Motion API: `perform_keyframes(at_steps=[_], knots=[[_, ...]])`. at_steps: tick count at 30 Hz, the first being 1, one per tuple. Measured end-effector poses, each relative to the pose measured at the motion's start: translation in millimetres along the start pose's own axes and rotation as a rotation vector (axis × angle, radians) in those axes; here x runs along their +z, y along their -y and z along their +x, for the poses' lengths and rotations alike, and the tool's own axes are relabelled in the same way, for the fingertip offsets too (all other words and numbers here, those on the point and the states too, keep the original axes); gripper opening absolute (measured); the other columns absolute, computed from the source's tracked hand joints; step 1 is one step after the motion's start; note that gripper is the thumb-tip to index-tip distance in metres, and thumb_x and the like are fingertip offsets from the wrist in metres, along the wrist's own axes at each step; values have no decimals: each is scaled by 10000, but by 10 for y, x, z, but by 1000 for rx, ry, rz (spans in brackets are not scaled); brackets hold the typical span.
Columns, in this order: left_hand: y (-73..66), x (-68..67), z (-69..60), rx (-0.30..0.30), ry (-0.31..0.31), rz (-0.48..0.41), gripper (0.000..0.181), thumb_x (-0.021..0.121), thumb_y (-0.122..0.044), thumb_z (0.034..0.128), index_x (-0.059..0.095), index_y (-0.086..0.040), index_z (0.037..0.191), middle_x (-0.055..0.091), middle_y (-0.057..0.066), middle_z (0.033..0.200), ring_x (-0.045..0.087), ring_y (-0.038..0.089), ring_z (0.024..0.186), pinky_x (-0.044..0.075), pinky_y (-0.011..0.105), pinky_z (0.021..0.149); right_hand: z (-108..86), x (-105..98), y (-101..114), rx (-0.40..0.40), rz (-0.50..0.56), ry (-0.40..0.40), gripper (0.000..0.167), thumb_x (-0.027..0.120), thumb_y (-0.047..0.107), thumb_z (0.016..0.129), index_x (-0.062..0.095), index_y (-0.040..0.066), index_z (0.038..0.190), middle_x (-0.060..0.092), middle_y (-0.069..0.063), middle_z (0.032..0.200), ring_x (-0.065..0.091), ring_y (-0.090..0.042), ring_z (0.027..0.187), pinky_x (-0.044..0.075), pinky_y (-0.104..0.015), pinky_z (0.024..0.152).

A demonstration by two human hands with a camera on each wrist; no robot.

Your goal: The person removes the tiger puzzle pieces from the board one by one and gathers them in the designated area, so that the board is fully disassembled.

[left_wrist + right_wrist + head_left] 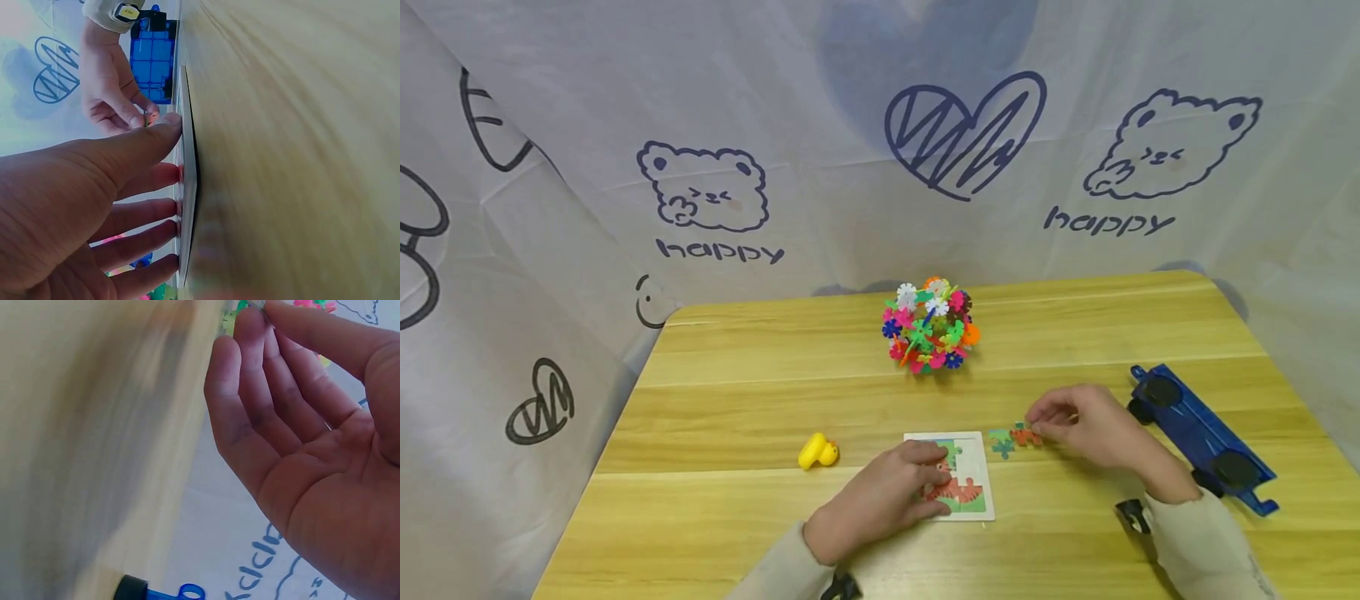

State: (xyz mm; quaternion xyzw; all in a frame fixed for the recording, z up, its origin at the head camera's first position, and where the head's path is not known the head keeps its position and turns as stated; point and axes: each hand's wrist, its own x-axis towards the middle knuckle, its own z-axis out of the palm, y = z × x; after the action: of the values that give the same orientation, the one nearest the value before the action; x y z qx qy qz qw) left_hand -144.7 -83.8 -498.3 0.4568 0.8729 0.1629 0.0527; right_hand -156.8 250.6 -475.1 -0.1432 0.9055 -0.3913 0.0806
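Observation:
A white-framed jigsaw puzzle board (989,505) lies on the table, partly filled with green and red pieces. My left hand (887,487) rests on its left part with extended fingers, covering some of the picture; the left wrist view shows the fingertips (167,232) touching the board. To the right of the board, my right hand (1090,423) pinches a red jigsaw puzzle piece (1021,435) between thumb and fingers. Its edge shows thinly in the left wrist view. Beside it lie loose green-blue puzzle pieces (1002,448).
A yellow toy duck (817,451) sits left of the board. Behind stands a ball of colourful plastic flower pieces (928,327). A blue toy vehicle with black wheels (1206,433) lies beside the right forearm. A printed cloth (835,208) hangs behind the table.

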Motion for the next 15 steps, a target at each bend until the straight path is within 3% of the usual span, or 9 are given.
perform_keyframes(at_steps=[6, 15], knots=[[9, -4, -5, 1, 8, 2, 351, 825, -358, 990, 827, -107, 1236, 709, 107, 1482, 658, 248, 1408, 516, 356, 1236, 8, -5, -100, 32, 7, 46, 66, 794, 95, 994, 834, 107, 1045, 798, 29, 953, 693, -45, 835, 596, -218, 729], [38, -2, 6, -6, 8, -30, 358, 814, -369, 997, 820, -119, 1253, 695, 101, 1504, 643, 250, 1427, 511, 359, 1241, 18, 11, -172, 27, -6, 29, 69, 796, 97, 991, 821, 96, 1054, 786, 17, 958, 692, -52, 851, 600, -220, 739]])
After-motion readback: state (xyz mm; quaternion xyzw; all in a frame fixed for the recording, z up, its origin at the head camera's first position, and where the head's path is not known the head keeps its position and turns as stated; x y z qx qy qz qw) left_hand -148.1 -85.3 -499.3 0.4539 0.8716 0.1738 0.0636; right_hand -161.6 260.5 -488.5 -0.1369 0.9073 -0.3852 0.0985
